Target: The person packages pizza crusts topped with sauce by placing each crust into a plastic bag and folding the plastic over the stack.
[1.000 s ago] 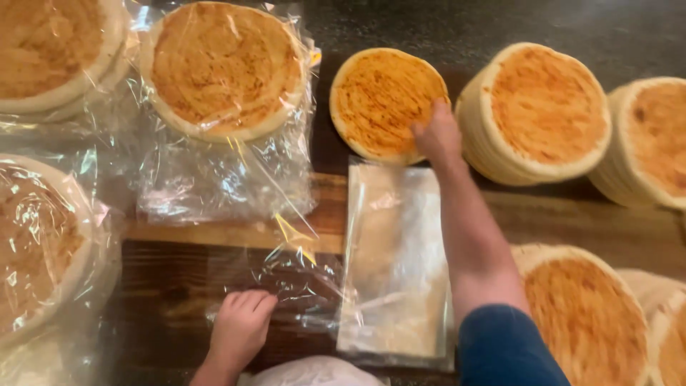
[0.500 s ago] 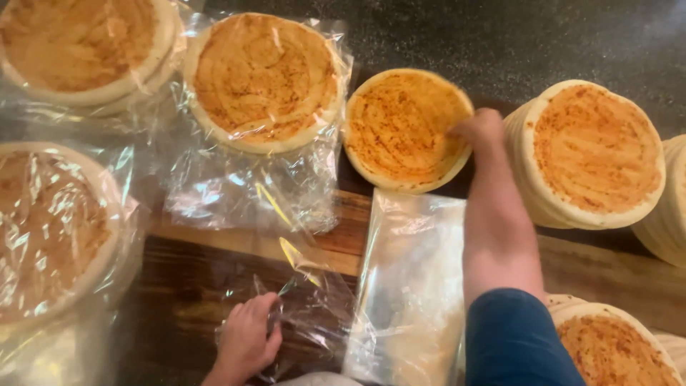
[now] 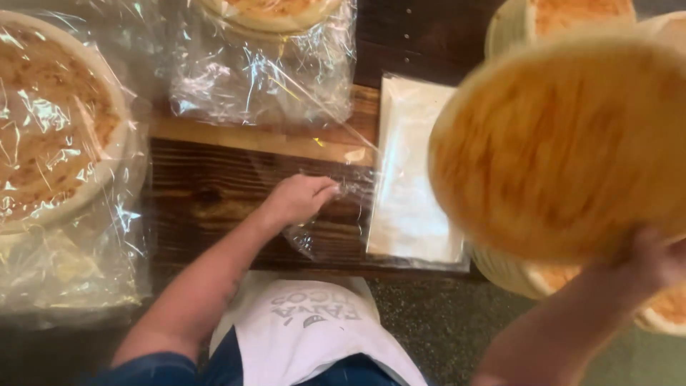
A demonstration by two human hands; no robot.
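My right hand (image 3: 647, 261) grips the near edge of a round golden flatbread (image 3: 561, 143) and holds it up close to the camera, blurred, over the right side. My left hand (image 3: 300, 199) rests on the dark wooden table (image 3: 207, 193), its fingers pinching the edge of a clear plastic bag (image 3: 336, 214). A stack of flat clear bags (image 3: 414, 179) lies just to the right of that hand.
Bagged flatbreads sit at the far left (image 3: 50, 136) and at the top centre (image 3: 268, 43). Unwrapped stacks of flatbread stand at the top right (image 3: 572, 14) and lower right (image 3: 664, 307). A white apron (image 3: 307, 329) shows below the table edge.
My right hand has lifted a flatbread off the far pile and brought it toward me. My left hand has shifted right onto the clear bag. The view has tilted down.
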